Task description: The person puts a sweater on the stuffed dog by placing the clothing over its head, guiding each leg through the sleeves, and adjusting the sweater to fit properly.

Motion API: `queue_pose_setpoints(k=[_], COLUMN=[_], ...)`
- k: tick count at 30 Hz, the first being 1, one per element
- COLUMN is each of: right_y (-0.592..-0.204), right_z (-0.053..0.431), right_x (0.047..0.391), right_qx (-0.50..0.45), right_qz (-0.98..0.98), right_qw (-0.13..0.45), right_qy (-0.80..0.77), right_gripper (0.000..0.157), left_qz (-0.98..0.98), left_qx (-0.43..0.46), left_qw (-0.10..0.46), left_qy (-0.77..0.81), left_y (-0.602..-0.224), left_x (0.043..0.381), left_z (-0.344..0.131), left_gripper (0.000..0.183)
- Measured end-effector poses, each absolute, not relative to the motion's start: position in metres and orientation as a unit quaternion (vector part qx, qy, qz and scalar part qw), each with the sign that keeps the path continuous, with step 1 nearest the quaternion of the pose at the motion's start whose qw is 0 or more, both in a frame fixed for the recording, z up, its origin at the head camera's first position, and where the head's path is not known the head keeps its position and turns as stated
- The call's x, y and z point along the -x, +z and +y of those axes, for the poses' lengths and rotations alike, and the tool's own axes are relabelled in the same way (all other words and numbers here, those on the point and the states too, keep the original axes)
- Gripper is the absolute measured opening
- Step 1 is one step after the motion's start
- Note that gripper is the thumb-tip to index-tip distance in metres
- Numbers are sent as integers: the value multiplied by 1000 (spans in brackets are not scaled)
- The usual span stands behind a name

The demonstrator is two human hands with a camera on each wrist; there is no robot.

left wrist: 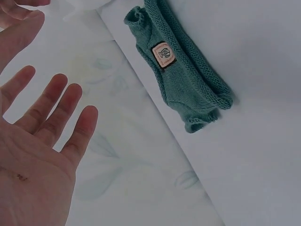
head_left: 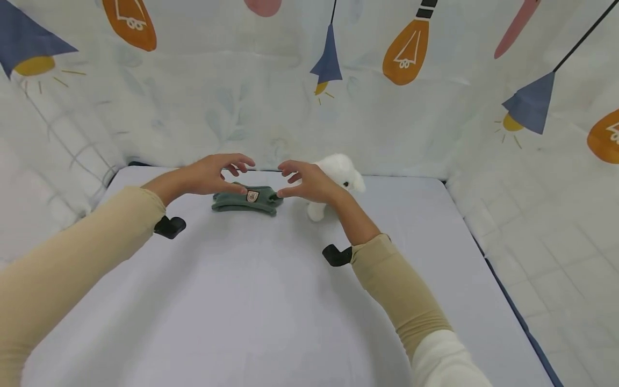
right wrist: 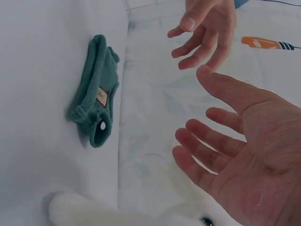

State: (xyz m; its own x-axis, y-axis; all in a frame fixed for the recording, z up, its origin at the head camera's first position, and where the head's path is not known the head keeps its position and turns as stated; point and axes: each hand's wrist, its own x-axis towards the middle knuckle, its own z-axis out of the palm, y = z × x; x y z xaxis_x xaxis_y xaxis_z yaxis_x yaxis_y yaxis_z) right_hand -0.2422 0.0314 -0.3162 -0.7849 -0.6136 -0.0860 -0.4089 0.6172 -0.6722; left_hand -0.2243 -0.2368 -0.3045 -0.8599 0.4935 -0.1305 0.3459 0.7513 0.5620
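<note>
A small green knitted garment [head_left: 247, 199] with a tan badge lies flat on the pale table [head_left: 271, 301], also seen in the left wrist view [left wrist: 183, 70] and the right wrist view [right wrist: 94, 101]. My left hand [head_left: 220, 173] hovers just above its left end, fingers spread and holding nothing [left wrist: 42, 141]. My right hand [head_left: 304, 180] hovers above its right end, open and empty [right wrist: 235, 136]. A white plush toy dog [head_left: 338, 180] stands right behind my right hand; its fur shows at the bottom of the right wrist view [right wrist: 94, 212].
A printed cloth backdrop [head_left: 309, 97] with lamp and bulb motifs walls the table at the back and both sides. Black wrist-camera mounts [head_left: 170, 227] [head_left: 336, 255] sit under both beige sleeves. The table's right edge [head_left: 508, 301] runs along the cloth.
</note>
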Motion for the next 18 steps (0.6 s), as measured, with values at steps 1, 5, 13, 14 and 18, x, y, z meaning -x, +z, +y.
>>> queue_pose_setpoints(k=[1, 5, 13, 14, 18], right_y=[-317, -323, -345, -347, -358], right_z=[29, 19, 5, 4, -1], right_x=[242, 241, 243, 243, 244], right_qx=[290, 288, 289, 286, 269], right_qz=[886, 885, 877, 877, 878], right_qw=[159, 178, 234, 239, 249], right_qy=[-326, -321, -304, -304, -307], right_gripper=[62, 63, 64, 64, 65], left_qz=[927, 930, 931, 931, 928], left_qx=[-225, -218, -205, -204, -198], left_qw=[136, 139, 163, 163, 173], left_qy=[269, 261, 254, 254, 264], left_y=[-305, -309, -324, -326, -337], left_x=[224, 223, 225, 226, 229], left_z=[-238, -245, -256, -257, -262], left_gripper=[62, 64, 64, 64, 64])
